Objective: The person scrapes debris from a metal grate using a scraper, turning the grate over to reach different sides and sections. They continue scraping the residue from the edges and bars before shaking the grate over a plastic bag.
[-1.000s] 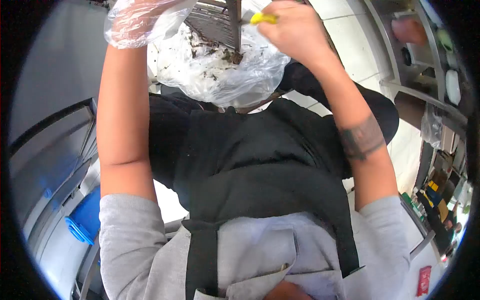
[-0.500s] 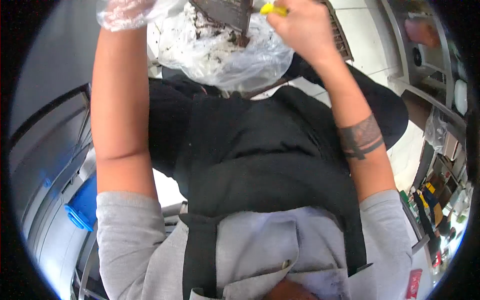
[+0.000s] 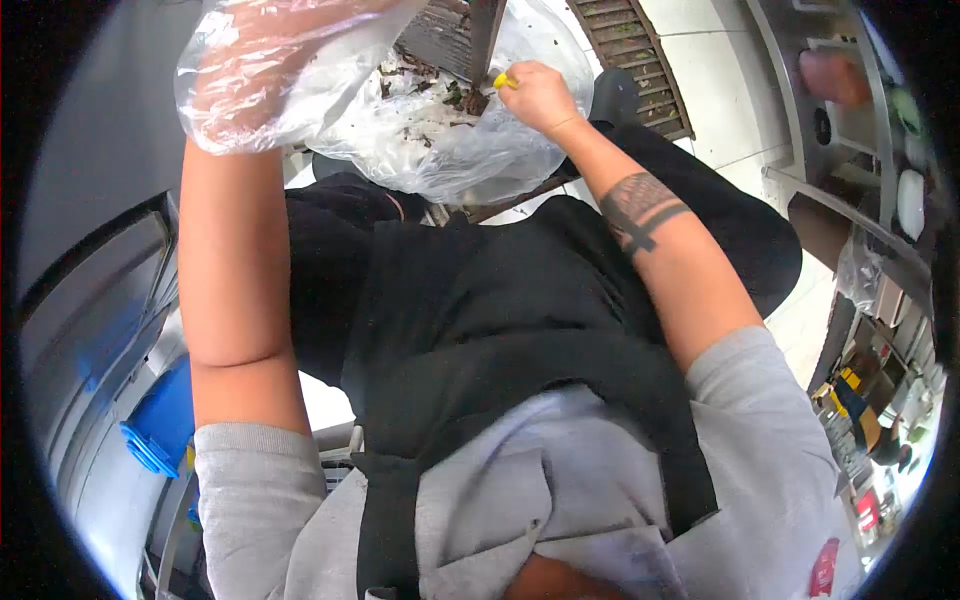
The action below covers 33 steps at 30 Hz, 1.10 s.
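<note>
My left hand [image 3: 265, 65] is inside a clear plastic bag used like a glove, reaching toward the upper left of a dark, ridged metal piece [image 3: 437, 42]. Its fingertips are cut off by the top edge or hidden in plastic, so its grip cannot be made out. The metal piece tilts over an open clear plastic bag [image 3: 470, 165] holding dark wet scraps [image 3: 470, 97]. My right hand [image 3: 542, 97] is closed round a yellow handle [image 3: 505, 80] beside the metal piece's lower corner. The tool's working end is not clearly visible.
A slatted floor grate [image 3: 640, 65] lies beyond my right hand on white tiles [image 3: 715, 85]. Metal shelving [image 3: 780, 70] stands on the right. A blue plastic container [image 3: 160, 415] is at lower left. My knees flank the bag.
My right hand has moved left and down with the yellow handle, closer to the metal piece's corner. My left hand and its plastic cover sit lower in view, showing more of the hand.
</note>
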Available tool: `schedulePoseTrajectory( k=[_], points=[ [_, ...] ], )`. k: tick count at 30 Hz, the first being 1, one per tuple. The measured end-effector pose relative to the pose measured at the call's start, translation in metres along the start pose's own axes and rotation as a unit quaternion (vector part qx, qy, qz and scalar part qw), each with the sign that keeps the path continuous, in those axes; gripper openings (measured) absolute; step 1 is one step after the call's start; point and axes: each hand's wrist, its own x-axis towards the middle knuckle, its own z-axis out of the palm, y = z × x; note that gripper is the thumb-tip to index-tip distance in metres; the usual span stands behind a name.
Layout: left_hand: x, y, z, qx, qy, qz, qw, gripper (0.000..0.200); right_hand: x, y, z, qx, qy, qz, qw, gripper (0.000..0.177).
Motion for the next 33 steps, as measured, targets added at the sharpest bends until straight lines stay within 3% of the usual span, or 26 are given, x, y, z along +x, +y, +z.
schedulePoseTrajectory(
  k=[4,5,7,9,10,11,13,15,16,17,18,19,21,23,24,25,26,27,29,30,31,33],
  points=[
    [-0.006,0.002,0.007,-0.022,0.098,0.021,0.995,0.003,-0.006,0.017,0.027,-0.015,-0.109,0.108,0.988,0.025],
    [-0.006,0.001,0.008,-0.027,0.123,0.034,0.991,0.003,-0.003,0.021,0.022,-0.015,-0.1,0.109,0.989,0.025],
    [-0.008,-0.006,-0.001,0.036,0.076,0.075,0.994,0.009,-0.007,0.03,0.008,-0.081,-0.272,0.054,0.958,0.025],
    [-0.016,0.001,-0.006,0.118,0.174,-0.068,0.975,0.04,-0.002,0.015,-0.044,-0.078,-0.288,0.022,0.954,0.025],
    [-0.016,0.012,-0.007,-0.043,0.183,-0.208,0.96,0.018,-0.001,0.004,-0.075,-0.098,-0.299,0.004,0.949,0.025],
    [-0.021,0.016,-0.004,-0.049,0.181,-0.195,0.963,0.018,-0.002,-0.005,-0.103,-0.119,-0.313,-0.012,0.942,0.024],
    [-0.039,0.017,0.001,-0.068,0.264,-0.473,0.838,0.025,0.0,-0.017,-0.152,-0.152,-0.281,-0.012,0.948,0.023],
    [-0.091,0.012,0.002,0.088,0.052,-0.313,0.944,0.036,0.003,-0.046,-0.212,-0.186,-0.254,-0.023,0.949,0.022],
    [-0.084,0.024,0.006,-0.195,0.158,-0.464,0.849,0.041,0.003,-0.062,-0.239,-0.203,-0.23,-0.032,0.951,0.021],
    [-0.087,0.04,-0.003,-0.183,0.076,-0.506,0.839,0.032,0.001,-0.079,-0.264,-0.219,-0.207,-0.041,0.953,0.02],
    [-0.098,0.034,0.002,-0.346,0.145,-0.559,0.74,0.025,0.0,-0.098,-0.288,-0.214,-0.2,-0.04,0.955,0.02],
    [-0.105,0.026,0.005,-0.493,0.205,-0.587,0.608,0.02,-0.001,-0.115,-0.309,-0.198,-0.185,-0.013,0.963,0.023],
    [-0.076,0.045,-0.035,-0.623,0.255,-0.669,0.315,0.017,-0.005,-0.117,-0.323,-0.172,-0.16,0.018,0.972,0.027],
    [-0.086,0.044,-0.04,-0.614,0.215,-0.676,0.345,0.023,-0.004,-0.118,-0.322,-0.069,-0.054,-0.062,0.994,0.031],
    [-0.1,0.036,-0.037,-0.612,0.217,-0.68,0.34,0.014,-0.005,-0.126,-0.331,-0.119,-0.135,0.022,0.984,0.022],
    [-0.116,0.027,-0.036,-0.609,0.22,-0.685,0.335,0.006,-0.007,-0.121,-0.32,-0.106,-0.13,0.019,0.986,0.022],
    [-0.114,0.023,-0.04,-0.594,0.21,-0.696,0.343,0.027,-0.012,-0.112,-0.305,-0.088,-0.096,-0.03,0.991,0.021],
    [-0.112,0.022,-0.044,-0.589,0.216,-0.695,0.351,0.027,-0.011,-0.103,-0.297,-0.075,-0.059,-0.081,0.992,0.021],
    [-0.087,0.036,-0.056,-0.612,0.174,-0.663,0.394,0.057,-0.004,-0.103,-0.295,-0.047,-0.065,-0.129,0.988,0.022],
    [-0.091,0.031,-0.056,-0.627,0.15,-0.649,0.404,0.077,-0.003,-0.105,-0.298,-0.068,-0.134,-0.104,0.983,0.022],
    [-0.093,0.024,-0.056,-0.62,0.15,-0.653,0.408,0.077,-0.003,-0.108,-0.296,-0.088,-0.204,-0.078,0.972,0.023],
    [-0.094,0.008,-0.054,-0.658,0.128,-0.627,0.397,0.075,-0.006,-0.105,-0.296,-0.078,-0.155,-0.117,0.978,0.023]
  ],
)
